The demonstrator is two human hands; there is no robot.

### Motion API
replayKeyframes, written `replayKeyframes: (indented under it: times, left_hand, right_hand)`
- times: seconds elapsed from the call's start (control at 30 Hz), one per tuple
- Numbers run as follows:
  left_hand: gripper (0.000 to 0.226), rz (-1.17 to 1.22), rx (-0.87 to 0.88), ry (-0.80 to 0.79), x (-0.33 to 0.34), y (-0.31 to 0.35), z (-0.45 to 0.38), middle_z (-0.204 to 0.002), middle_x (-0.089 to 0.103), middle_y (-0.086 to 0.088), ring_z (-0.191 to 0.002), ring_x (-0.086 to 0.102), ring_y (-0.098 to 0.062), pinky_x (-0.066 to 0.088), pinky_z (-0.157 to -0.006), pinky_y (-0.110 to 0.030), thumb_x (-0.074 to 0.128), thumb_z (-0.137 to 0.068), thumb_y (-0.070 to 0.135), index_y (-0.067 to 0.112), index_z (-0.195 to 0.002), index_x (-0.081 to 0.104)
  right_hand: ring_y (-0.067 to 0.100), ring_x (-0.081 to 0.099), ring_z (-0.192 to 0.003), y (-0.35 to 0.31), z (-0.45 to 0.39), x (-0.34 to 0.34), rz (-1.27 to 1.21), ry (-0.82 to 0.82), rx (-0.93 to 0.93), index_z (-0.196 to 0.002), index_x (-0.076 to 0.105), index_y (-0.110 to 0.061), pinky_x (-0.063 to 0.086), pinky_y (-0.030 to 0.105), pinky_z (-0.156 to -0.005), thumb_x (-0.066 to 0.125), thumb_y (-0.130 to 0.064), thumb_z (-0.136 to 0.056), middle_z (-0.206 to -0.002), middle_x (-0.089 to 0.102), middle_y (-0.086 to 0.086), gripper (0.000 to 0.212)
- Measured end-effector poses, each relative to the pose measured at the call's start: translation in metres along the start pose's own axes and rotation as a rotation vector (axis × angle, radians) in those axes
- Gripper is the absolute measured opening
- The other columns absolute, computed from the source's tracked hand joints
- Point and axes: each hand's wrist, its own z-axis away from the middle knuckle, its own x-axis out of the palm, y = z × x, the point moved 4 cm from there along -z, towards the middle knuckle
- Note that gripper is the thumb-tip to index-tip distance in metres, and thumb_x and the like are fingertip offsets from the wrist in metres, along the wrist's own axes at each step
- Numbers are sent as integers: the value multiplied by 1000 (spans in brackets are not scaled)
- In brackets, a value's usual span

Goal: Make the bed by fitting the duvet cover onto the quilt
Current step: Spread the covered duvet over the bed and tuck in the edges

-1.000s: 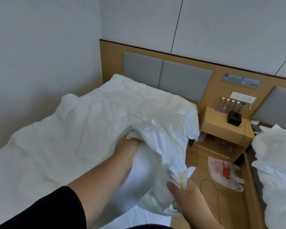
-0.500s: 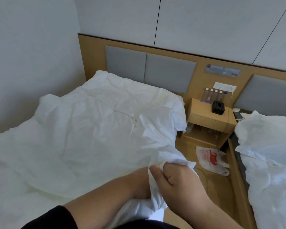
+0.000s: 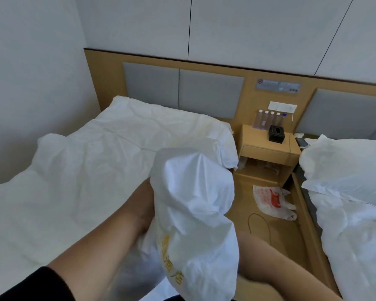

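Note:
A white quilt [image 3: 91, 181] lies spread and creased over the left bed. In front of it a bunched white duvet cover [image 3: 193, 203] with yellow printed characters is held up above the bed's near edge. My left hand [image 3: 144, 205] reaches into the cover from the left. Only its wrist and heel show, and the fingers are hidden inside the cloth. My right forearm [image 3: 261, 257] comes in from the lower right and passes under the hanging cover, which hides the right hand.
A wooden nightstand [image 3: 269, 148] with several bottles [image 3: 267, 118] and a black box [image 3: 276, 132] stands between the beds. A plastic bag [image 3: 271, 200] and a cable [image 3: 259, 224] lie on the floor. A second bed [image 3: 345, 181] with white bedding is on the right.
The cover was held low at the bed's edge, gripped by my right hand. Now it is raised into a tall bunch that hides both hands.

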Motion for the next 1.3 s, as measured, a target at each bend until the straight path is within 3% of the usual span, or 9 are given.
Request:
replayKeyframes:
  times: [0.13, 0.27, 0.5, 0.67, 0.77, 0.87, 1.0, 1.13, 1.3]
  left_hand:
    - [64, -170, -17, -214, -7, 0, 11, -50, 62, 8, -50, 60, -5, 48, -51, -19, 45, -103, 7, 27, -48, 69]
    - [63, -311, 9, -196, -14, -18, 16, -65, 70, 10, -63, 66, -3, 49, -62, -20, 45, -104, 8, 40, -58, 74]
    - [54, -248, 96, -216, -3, -17, 30, -92, 76, 19, -84, 70, 5, 51, -72, -16, 45, -104, 14, 54, -83, 75]
    - [19, -689, 642, 216, -33, -32, 10, -90, 63, 12, -88, 59, -4, 44, -75, -18, 56, -94, 39, 25, -101, 67]
    - [35, -989, 917, 94, -50, -72, 36, -66, 47, 7, -61, 45, -11, 35, -57, -22, 54, -96, 43, 20, -70, 51]
    - [50, -1286, 521, -275, -48, -131, 56, -64, 53, -2, -54, 45, -12, 30, -51, -18, 41, -99, 55, 19, -64, 46]
    - [35, -385, -464, -16, -72, -213, 33, -116, 62, 4, -78, 73, -12, 54, -59, -25, 40, -98, 58, 39, -124, 55]
    - [75, -151, -244, 274, -57, -230, -9, -148, 46, 13, -134, 48, -12, 42, -112, -41, 57, -77, 78, 37, -140, 50]
    - [71, -604, 240, 342, -40, -199, -37, -144, 55, 10, -142, 40, -12, 32, -118, -38, 49, -85, 74, 29, -140, 56]
  right_hand:
    - [-3, 58, -107, -3, -11, -43, -187, 433, -187, -125, 50, -40, 52, 25, -92, 73, -30, -90, -118, 58, -24, 43]
    - [1, 62, -103, -21, -8, -38, -102, 308, -388, -121, 61, -43, 50, 18, -83, 63, -19, -98, -109, 64, -26, 33]
    - [4, 64, -90, -28, -16, -10, -56, 214, -229, -105, 56, -37, 53, 29, -76, 64, -28, -94, -97, 68, -16, 16]
    - [18, 59, -74, -41, -41, -27, -196, 450, -111, -93, 53, -19, 45, 31, -61, 57, -31, -99, -85, 63, 0, 14]
    - [19, 56, -74, -53, -52, -47, -361, 527, -37, -95, 55, -16, 39, 31, -61, 56, -34, -100, -85, 60, 3, 19]
    - [20, 57, -75, -79, -55, -60, -459, 575, -49, -95, 58, -17, 42, 33, -63, 55, -37, -98, -84, 60, 2, 21]
    - [26, 65, -86, -115, -55, -53, -552, 534, -63, -97, 60, -22, 56, 45, -79, 56, -44, -97, -97, 67, 6, 22]
    - [22, 61, -73, -135, -56, -35, -632, 463, -62, -101, 64, -23, 52, 31, -52, 60, -44, -96, -93, 66, 4, 22]
    - [15, 56, -59, -144, -60, -44, -519, 485, -108, -91, 60, -24, 43, 16, -38, 56, -43, -100, -82, 62, -1, 22]
